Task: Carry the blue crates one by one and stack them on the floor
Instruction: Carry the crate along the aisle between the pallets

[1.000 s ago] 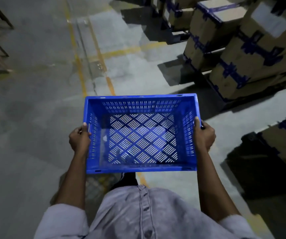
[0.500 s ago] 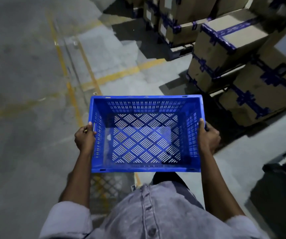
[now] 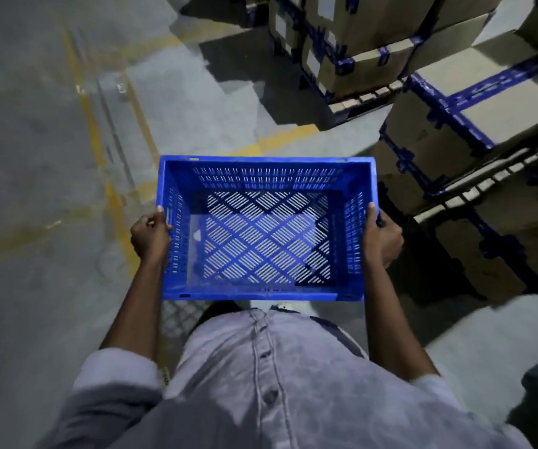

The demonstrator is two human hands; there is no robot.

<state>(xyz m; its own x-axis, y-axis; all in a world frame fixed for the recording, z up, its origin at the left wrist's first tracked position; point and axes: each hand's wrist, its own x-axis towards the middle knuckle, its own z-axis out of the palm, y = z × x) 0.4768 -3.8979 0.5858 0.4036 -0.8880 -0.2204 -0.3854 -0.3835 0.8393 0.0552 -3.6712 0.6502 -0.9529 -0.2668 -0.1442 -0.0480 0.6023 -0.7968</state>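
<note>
Blue plastic fills the middle of the view: one empty crate [image 3: 266, 228] held out in front of the person's body, clear of the floor [image 3: 34, 157], its open side facing up and its slotted base level or nearly so. The left hand [image 3: 149, 238] is closed on the left short wall, thumb on the rim and fingers wrapped around the outside; the right hand [image 3: 381, 236] grips the right short wall the same way. Both hands are shut on the crate and neither carries anything else.

The crate's long axis runs left to right across the body, from one hand to the other, with its long walls facing toward and away from the person. It is roughly square to the view, not noticeably tilted.

As for progress, this looks like the carrying part of one trip: the crate is lifted and in transit, not yet put down. No stack of crates shows on the floor anywhere in view, and no other blue crates are visible, so I cannot tell how many are done or left. What remains for this crate, at least, is reaching the spot and lowering it.

Taped cardboard boxes [image 3: 455, 131] stand on pallets to the right, near the crate's right end, and yellow lines [image 3: 112, 196] cross the concrete to the left
</note>
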